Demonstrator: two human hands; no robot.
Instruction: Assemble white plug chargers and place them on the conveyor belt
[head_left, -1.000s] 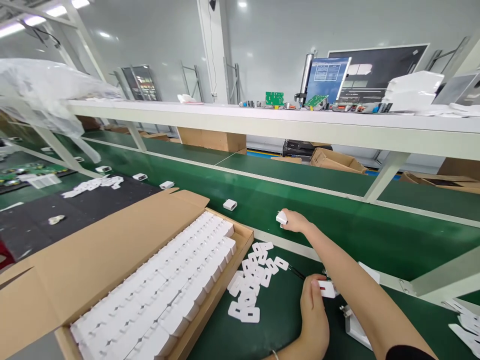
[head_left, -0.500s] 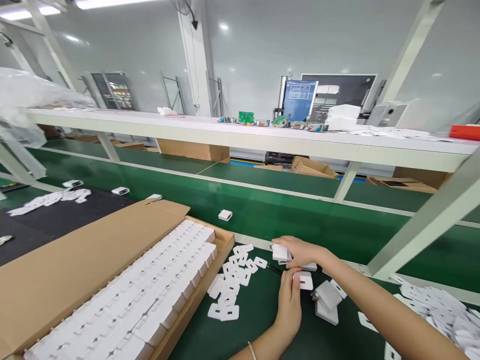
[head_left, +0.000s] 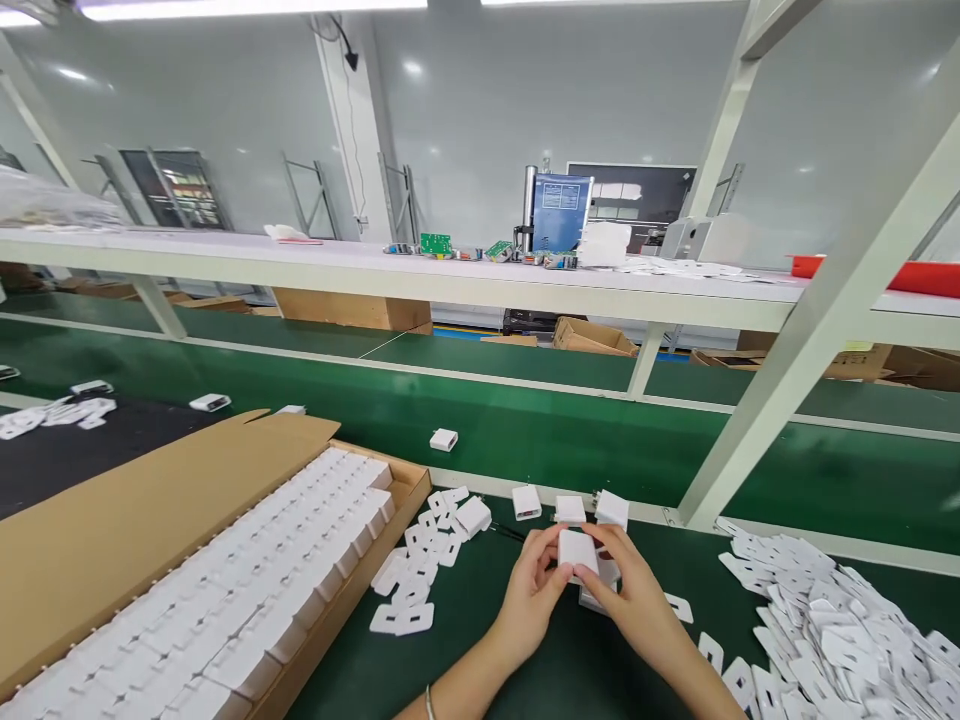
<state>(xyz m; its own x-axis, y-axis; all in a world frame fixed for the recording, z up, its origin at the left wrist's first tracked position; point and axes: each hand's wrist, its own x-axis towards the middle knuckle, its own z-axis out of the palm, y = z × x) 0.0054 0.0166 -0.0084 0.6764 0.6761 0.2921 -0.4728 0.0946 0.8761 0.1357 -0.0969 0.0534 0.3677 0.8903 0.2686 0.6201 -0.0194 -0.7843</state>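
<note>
Both hands meet around one white box-shaped piece (head_left: 577, 551) over the green work surface. My left hand (head_left: 531, 585) pinches its left side, thumb at the near edge. On the right side, my right hand (head_left: 628, 580) grips the same piece with thumb and fingers. Behind the hands stand more white blocks, one at the left (head_left: 526, 502), one in the middle (head_left: 570, 509) and one at the right (head_left: 612, 509). Further white pieces lie partly hidden beneath the hands. Another white block (head_left: 473, 516) rests by a scatter of flat white plates (head_left: 420, 565).
A cardboard box (head_left: 420, 482) with rows of white blocks fills the left. A big pile of flat white plates (head_left: 847, 625) lies at the right. Behind runs a green belt (head_left: 510, 420) with a lone block (head_left: 444, 440), below a white shelf (head_left: 465, 282).
My right hand has come back from the blocks at the rear and joined my left on one white piece. The flat plate in my left hand is no longer visible. The view has shifted right.
</note>
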